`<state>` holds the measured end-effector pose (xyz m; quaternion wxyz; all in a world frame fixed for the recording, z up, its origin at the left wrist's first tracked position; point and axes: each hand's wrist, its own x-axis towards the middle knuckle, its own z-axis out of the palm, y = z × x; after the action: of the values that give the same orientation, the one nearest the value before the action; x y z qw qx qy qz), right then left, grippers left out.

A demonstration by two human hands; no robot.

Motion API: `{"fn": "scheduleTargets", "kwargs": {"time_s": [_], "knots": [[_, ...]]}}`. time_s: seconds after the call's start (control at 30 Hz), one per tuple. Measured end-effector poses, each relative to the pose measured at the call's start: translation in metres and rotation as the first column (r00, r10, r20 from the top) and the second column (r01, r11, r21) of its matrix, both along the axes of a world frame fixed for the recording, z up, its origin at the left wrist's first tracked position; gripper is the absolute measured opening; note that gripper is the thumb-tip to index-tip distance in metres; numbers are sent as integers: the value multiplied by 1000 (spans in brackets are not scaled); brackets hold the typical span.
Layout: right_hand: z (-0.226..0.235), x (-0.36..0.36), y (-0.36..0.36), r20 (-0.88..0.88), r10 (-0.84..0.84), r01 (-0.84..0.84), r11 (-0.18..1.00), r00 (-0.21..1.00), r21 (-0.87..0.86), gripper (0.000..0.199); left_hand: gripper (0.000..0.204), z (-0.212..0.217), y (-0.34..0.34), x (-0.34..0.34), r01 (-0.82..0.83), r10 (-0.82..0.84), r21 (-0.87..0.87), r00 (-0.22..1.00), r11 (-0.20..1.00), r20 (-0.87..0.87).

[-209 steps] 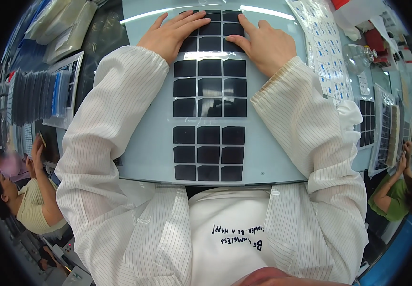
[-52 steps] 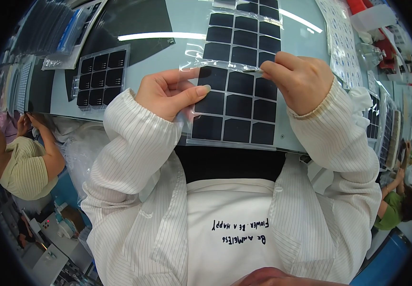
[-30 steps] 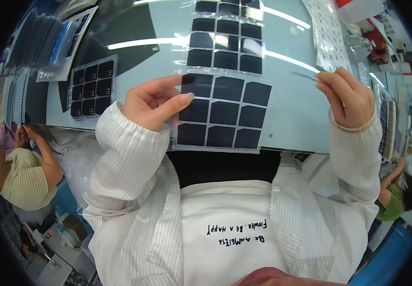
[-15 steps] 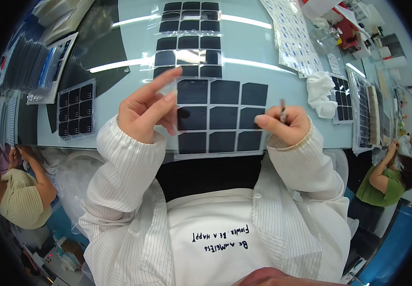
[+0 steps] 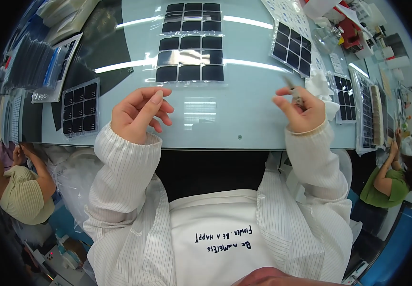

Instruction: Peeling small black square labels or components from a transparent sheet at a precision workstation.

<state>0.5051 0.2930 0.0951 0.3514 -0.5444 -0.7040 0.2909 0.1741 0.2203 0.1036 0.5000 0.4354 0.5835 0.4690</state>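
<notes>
My left hand [image 5: 142, 114] hovers over the near part of the glass-topped table [image 5: 244, 114], fingers loosely curled and apart, holding nothing. My right hand [image 5: 303, 112] grips a slim, pointed, greyish tool [image 5: 296, 97]; its tip is blurred and I cannot make out its exact kind. A sheet of dark square pieces [image 5: 292, 49] in clear film lies tilted beyond the right hand, apart from it. Two similar sheets lie further off in the middle, the nearer one [image 5: 190, 58] just past the left fingertips. Another dark-square sheet [image 5: 80, 108] is left of my left hand.
A crumpled white cloth [image 5: 318, 86] lies beside my right hand. Printed white sheets [image 5: 282, 10], a glass bottle [image 5: 327, 37] and more film sheets [image 5: 344, 100] stand along the right. Stacked film packs [image 5: 31, 64] fill the far left. Other people sit at both sides.
The nine-piece sheet that lay between my hands is now at the far right, partly over the printed sheets. My right hand has moved right with the tool; my left hand no longer touches the sheet.
</notes>
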Motion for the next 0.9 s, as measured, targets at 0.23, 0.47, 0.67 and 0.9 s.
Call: {"fn": "scheduleTargets", "kwargs": {"time_s": [0.23,0.47,0.67,0.9], "knots": [[-6,-79,18,559,334,-591,715,759,375,40,25,0,-6,5,-53,54,24,998,998,-26],[-5,-108,42,791,307,-760,587,529,280,23,24,-2,-22,-7,-126,127,20,987,992,-93],[-3,-110,51,719,350,-777,467,601,422,21,29,-4,-19,-17,-136,133,-16,985,991,-108],[17,-106,57,567,376,-678,340,733,651,21,66,-6,36,-21,36,79,-230,879,973,470]]}}
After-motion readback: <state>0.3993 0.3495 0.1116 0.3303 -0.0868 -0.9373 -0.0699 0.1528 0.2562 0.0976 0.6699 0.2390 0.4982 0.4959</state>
